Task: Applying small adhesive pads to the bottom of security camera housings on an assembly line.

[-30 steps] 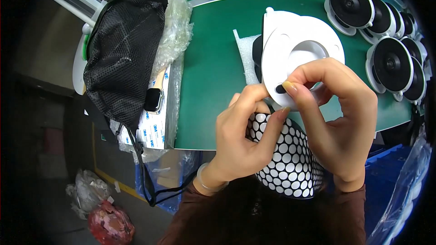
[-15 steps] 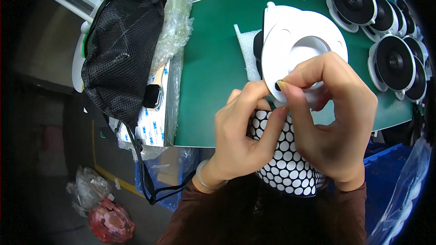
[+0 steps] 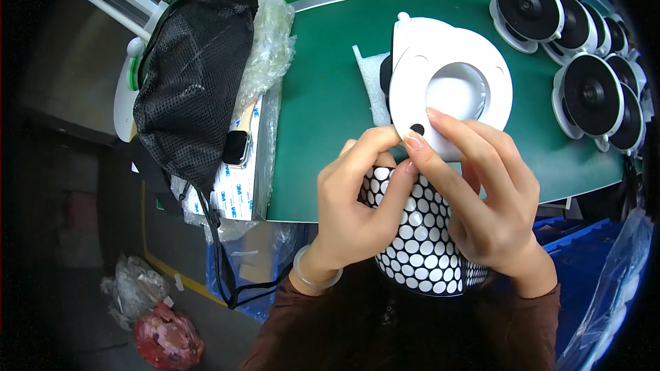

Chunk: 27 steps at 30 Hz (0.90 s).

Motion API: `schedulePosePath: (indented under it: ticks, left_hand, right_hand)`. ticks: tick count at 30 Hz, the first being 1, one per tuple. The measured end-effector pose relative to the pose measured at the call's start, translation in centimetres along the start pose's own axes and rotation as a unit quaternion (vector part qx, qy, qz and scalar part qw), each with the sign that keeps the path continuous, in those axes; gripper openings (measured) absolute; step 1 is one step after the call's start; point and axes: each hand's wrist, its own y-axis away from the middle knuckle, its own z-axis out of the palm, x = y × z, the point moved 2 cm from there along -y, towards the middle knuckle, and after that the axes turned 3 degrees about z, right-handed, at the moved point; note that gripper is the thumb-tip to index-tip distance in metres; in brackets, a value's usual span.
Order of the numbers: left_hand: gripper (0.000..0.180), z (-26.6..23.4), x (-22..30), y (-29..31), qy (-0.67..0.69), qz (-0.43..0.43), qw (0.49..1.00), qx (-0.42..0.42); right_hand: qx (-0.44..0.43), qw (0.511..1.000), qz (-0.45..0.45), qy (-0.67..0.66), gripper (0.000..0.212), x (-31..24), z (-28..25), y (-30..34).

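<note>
A white round-edged plastic housing (image 3: 419, 48) with a round recess lies before me on the table. On its near rim sits a small black round pad (image 3: 416, 128). My left hand (image 3: 357, 199) is closed on a curved black sheet of white round stickers (image 3: 419, 247), pinched between thumb and fingers. Its index fingertip meets the housing's edge beside the pad. My right hand (image 3: 488, 192) has its fingers apart: one fingertip is at the pad's near edge, another on the rim by the recess. Its lower fingers are partly hidden.
A black mesh bag (image 3: 192, 82) lies at left over bubble wrap (image 3: 271, 48), with a smartwatch (image 3: 236, 148) beside it. Several round white units with black faces (image 3: 528, 5) stand at right. White foam (image 3: 373, 86) lies behind the housing. Blue crates (image 3: 577, 247) are below the table edge.
My right thumb and finger, pinched over the rim before, have spread apart and drawn back slightly. The black pad now shows on the rim. The left hand keeps its hold on the sheet.
</note>
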Motion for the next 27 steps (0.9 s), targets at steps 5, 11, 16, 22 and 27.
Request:
schedulePosePath:
  ticks: [5, 11, 16, 22, 27]
  left_hand:
    - [0.023, -1.0, 0.7, 0.2, -0.093, 0.06, 0.993, -0.032]
    - [0.019, -2.1, 2.5, 0.1, -0.001, 0.14, 0.984, -0.115]
    - [0.015, -1.7, 2.9, -0.9, -0.087, 0.11, 0.968, -0.208]
    - [0.012, -0.9, 2.7, -1.0, -0.042, 0.108, 0.978, -0.173]
    - [0.009, -0.7, 3.6, -0.8, -0.122, 0.132, 0.968, -0.174]
  right_hand:
    - [0.025, 0.994, 0.043, -0.097, 0.032, 0.6, -2.8, 0.5]
    - [-0.222, 0.838, 0.231, -0.442, 0.015, 1.3, -1.1, 2.4]
    - [-0.215, 0.863, 0.23, -0.395, 0.012, 1.4, -2.4, 2.2]
    - [-0.053, 0.903, 0.237, -0.355, 0.016, 0.9, -2.0, 3.1]
    - [0.004, 0.951, 0.142, -0.276, 0.015, 1.1, -2.2, 2.7]
